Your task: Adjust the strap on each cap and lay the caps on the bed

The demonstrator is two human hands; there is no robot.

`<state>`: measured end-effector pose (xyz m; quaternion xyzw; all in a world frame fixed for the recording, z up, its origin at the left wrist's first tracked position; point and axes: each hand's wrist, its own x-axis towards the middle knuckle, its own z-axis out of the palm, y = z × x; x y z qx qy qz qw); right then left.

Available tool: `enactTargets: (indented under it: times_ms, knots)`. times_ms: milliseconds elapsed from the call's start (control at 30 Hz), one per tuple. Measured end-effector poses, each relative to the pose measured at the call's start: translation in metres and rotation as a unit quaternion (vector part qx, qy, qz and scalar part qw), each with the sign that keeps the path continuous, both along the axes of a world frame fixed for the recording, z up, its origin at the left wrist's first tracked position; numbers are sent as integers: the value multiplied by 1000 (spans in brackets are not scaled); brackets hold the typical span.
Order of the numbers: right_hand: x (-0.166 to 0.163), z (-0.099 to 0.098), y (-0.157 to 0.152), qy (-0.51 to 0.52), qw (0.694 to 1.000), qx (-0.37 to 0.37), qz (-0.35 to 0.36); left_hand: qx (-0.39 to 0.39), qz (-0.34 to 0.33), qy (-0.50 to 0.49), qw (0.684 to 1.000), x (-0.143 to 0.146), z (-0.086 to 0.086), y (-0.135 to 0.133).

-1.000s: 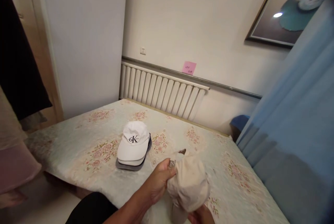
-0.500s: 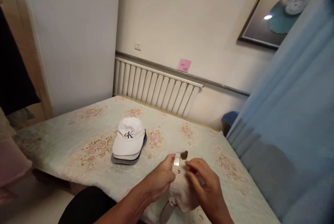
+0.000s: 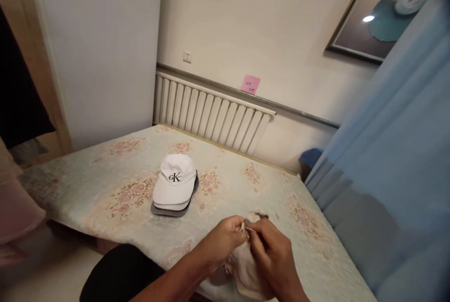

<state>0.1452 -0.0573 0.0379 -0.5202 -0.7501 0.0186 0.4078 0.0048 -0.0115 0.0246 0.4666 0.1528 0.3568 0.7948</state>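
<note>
A beige cap (image 3: 242, 269) rests low over the near edge of the bed, held between both hands. My left hand (image 3: 220, 241) pinches its back strap near the metal buckle. My right hand (image 3: 272, 252) is closed on the same strap from the right, fingertips meeting the left hand's. Most of the cap is hidden under my hands. Farther left on the bed lies a white cap (image 3: 175, 185) with a black logo, stacked on other caps, a grey brim (image 3: 168, 210) showing beneath.
The bed (image 3: 105, 184) has a pale floral cover. A white radiator (image 3: 211, 114) runs along the back wall under a pink sticky note (image 3: 251, 84). A blue curtain (image 3: 393, 175) hangs at the right. A framed picture (image 3: 379, 16) hangs above. A doorway is at far left.
The beige cap has come down toward the bed. My right hand moved from under the cap to its top and now pinches the strap beside my left hand.
</note>
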Motion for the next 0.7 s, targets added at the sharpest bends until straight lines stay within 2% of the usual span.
enactTargets:
  times_ms: [100, 200, 400, 467, 500, 567, 633, 700]
  knots:
    - [-4, 4, -1, 153, 981, -111, -31, 6, 28, 49, 998, 0, -2, -1]
    - [-7, -2, 1, 311, 931, -191, -28, 16, 43, 83, 995, 1, -4, -3]
    - [-16, -10, 0, 566, 790, -225, 72, 62, 55, 120, 989, -5, -8, -1]
    - [-14, -8, -1, 579, 775, -235, 96, 75, 58, 126, 987, -9, -8, -1]
    - [-12, -7, -1, 568, 779, -244, 108, 80, 60, 126, 987, -12, -8, -1]
    - [-5, -6, 0, 522, 808, -249, 118, 76, 58, 120, 988, -16, -7, -1]
    - [2, -4, 1, 441, 865, -223, 86, 65, 51, 118, 990, -19, -5, -1]
    - [5, 1, 2, 315, 932, -177, 36, 61, 45, 116, 990, -21, -4, -1]
